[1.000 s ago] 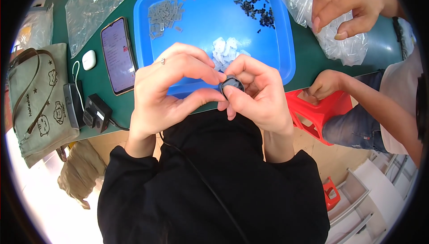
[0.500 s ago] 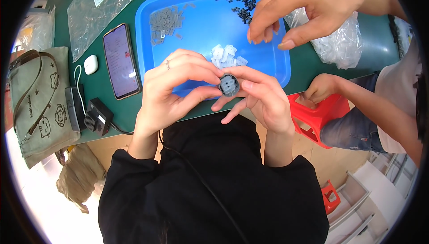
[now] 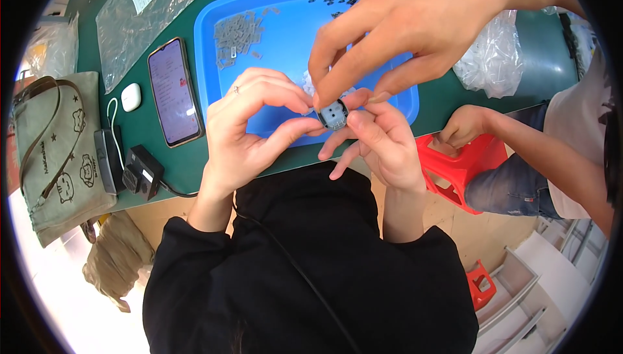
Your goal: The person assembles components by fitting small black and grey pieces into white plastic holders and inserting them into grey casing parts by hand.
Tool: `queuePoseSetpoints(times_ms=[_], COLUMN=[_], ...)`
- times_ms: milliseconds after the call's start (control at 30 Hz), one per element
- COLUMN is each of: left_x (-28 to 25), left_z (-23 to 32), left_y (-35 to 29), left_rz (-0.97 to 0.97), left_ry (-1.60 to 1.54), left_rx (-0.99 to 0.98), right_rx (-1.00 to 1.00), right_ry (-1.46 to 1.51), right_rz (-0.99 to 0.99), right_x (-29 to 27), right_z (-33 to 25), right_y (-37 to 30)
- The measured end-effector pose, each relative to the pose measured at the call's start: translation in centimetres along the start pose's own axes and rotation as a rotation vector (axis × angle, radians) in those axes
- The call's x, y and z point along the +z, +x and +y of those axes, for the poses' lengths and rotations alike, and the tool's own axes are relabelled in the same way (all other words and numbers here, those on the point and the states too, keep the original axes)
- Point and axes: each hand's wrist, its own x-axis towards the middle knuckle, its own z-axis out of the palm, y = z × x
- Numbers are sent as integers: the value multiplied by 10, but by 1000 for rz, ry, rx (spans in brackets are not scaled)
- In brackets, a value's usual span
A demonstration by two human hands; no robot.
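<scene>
A small round part (image 3: pixel 335 115) with a dark rim and a grey-blue face with small dark holes is held over the near edge of a blue tray (image 3: pixel 200 55). My left hand (image 3: pixel 250 127) grips its left side with the thumb and fingers closed. On its other side, my right hand (image 3: pixel 389 143) pinches it between thumb and forefinger, the lower fingers loosely spread. A co-worker's hand (image 3: pixel 415 29) reaches in from the upper right, fingertips at the part's upper edge; whether they touch it I cannot tell. Translucent white pieces (image 3: pixel 307 84) in the tray are mostly hidden behind that hand.
Flat grey pieces (image 3: pixel 239 37) and small black pieces (image 3: pixel 334 7) lie in the tray. Left of it are a phone (image 3: pixel 175 91), a white case (image 3: pixel 131 97), a black device (image 3: pixel 144 172) and a cloth bag (image 3: pixel 61 159). A red stool (image 3: pixel 480 159) stands at the right.
The co-worker's hand has come down and left to the part, covering the white pieces and many black ones. My hands stay nearly in place; the part's face looks brighter.
</scene>
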Motion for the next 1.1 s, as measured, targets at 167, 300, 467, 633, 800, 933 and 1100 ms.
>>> queuePoseSetpoints(times_ms=[167, 300, 467, 633, 800, 933, 1100], left_x=[6, 10, 19, 17, 10, 3, 1], left_z=[1, 1, 3, 6, 2, -2, -9], left_y=[-5, -7, -5, -2, -1, 2, -4], left_rz=[107, 164, 208, 226, 230, 146, 94], left_ry=[-5, 49, 66, 49, 39, 212, 496], left_rx=[-93, -91, -65, -79, -119, -112, -118], right_rx=[-71, -232, -372, -413, -466, -721, -997], right_ry=[32, 19, -8, 39, -135, -735, -1351], right_rz=[71, 210, 256, 219, 222, 577, 623], right_x=[4, 11, 19, 18, 8, 5, -5], right_z=[4, 19, 25, 22, 22, 32, 39], right_y=[2, -1, 2, 6, 7, 2, 4])
